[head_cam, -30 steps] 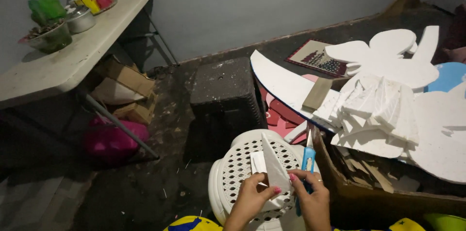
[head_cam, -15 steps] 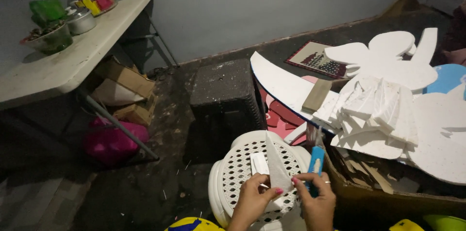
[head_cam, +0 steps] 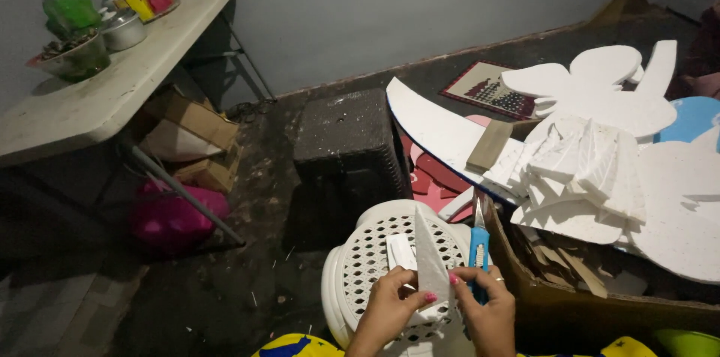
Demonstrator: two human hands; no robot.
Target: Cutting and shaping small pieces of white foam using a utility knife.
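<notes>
My left hand (head_cam: 391, 303) pinches the lower edge of a thin white foam piece (head_cam: 430, 259) that stands upright over a white perforated plastic stool (head_cam: 365, 267). My right hand (head_cam: 487, 310) grips a blue utility knife (head_cam: 478, 246), blade pointing up, just to the right of the foam piece. Its fingertips also touch the foam's lower right edge. A small white foam scrap (head_cam: 400, 250) lies on the stool top behind the foam piece.
A pile of white foam cutouts (head_cam: 600, 147) lies to the right, over a cardboard box (head_cam: 555, 304). A dark crate (head_cam: 349, 139) stands ahead. A folding table (head_cam: 97, 94) with bowls is at the left, cardboard boxes (head_cam: 191, 132) and a pink bag (head_cam: 169, 218) beneath it.
My right hand has shifted the knife slightly right and up, and both hands have closed in on the foam piece's lower edge. The view has tilted a little.
</notes>
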